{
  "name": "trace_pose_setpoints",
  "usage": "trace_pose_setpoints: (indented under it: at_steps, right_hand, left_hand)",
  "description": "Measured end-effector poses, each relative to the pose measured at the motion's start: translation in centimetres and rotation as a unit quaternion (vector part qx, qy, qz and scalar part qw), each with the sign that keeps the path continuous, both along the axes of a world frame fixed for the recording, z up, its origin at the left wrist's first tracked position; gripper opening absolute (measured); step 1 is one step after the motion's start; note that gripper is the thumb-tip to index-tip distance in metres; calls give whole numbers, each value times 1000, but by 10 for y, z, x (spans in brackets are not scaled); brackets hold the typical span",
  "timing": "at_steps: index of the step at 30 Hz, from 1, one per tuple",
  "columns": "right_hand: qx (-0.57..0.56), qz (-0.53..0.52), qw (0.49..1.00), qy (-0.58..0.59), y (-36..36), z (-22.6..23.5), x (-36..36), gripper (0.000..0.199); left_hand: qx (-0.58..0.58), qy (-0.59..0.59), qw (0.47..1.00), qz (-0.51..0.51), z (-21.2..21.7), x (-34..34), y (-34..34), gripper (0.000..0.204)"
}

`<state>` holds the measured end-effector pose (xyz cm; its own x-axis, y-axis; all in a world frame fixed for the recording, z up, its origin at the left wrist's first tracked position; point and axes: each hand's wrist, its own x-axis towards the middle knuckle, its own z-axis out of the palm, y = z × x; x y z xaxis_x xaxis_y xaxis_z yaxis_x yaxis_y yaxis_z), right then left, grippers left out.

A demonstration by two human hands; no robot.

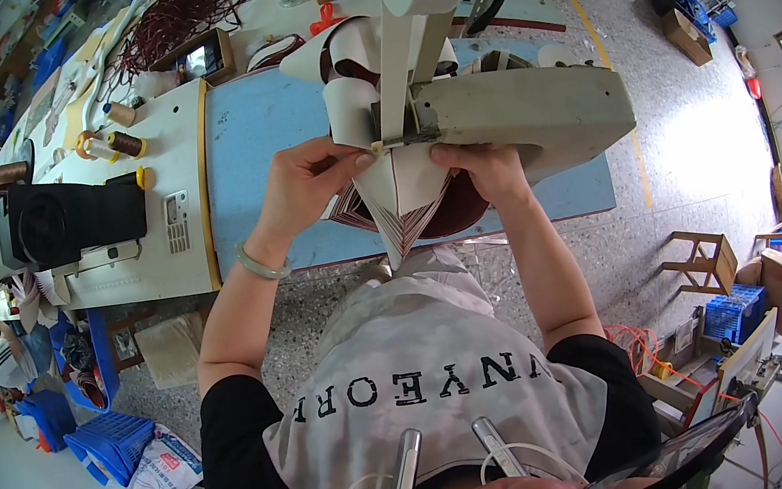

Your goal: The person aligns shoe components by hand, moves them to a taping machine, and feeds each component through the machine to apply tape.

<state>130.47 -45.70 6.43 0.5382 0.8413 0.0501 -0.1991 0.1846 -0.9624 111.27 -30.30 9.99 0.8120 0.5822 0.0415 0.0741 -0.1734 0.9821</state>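
Note:
A grey machine arm (534, 117) reaches over the blue work surface, its narrow head close above my hands. Under and in front of that head is a bundle of white strips with dark red edges (398, 223), layered and folded toward me. At its left side, my left hand (306, 181) pinches a white strip edge next to the machine head, thumb and forefinger together. My right hand (489, 169) grips the right side of the bundle, thumb on top and the other fingers mostly hidden below. A loop of white strip (349, 114) rises behind the head.
A black sewing machine (69, 222) stands on the pale table at left, near thread spools (128, 145). A tangle of dark red strips (185, 17) lies at the back. Blue baskets (113, 446) are on the floor at left; a wooden stool (702, 264) is at right.

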Motion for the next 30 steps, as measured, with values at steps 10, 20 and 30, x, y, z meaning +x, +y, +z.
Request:
trace_pose_setpoints:
  at_steps: [10, 20, 30]
  right_hand:
    - [90, 11, 990, 112, 3, -17, 4, 45]
    - [124, 17, 979, 162, 6, -31, 9, 43]
    - [197, 74, 967, 145, 20, -74, 37, 32]
  left_hand:
    - [-4, -16, 1000, -23, 1, -2, 3, 14]
    - [137, 114, 981, -74, 19, -1, 7, 25]
    - [-45, 67, 995, -57, 6, 6, 26, 23]
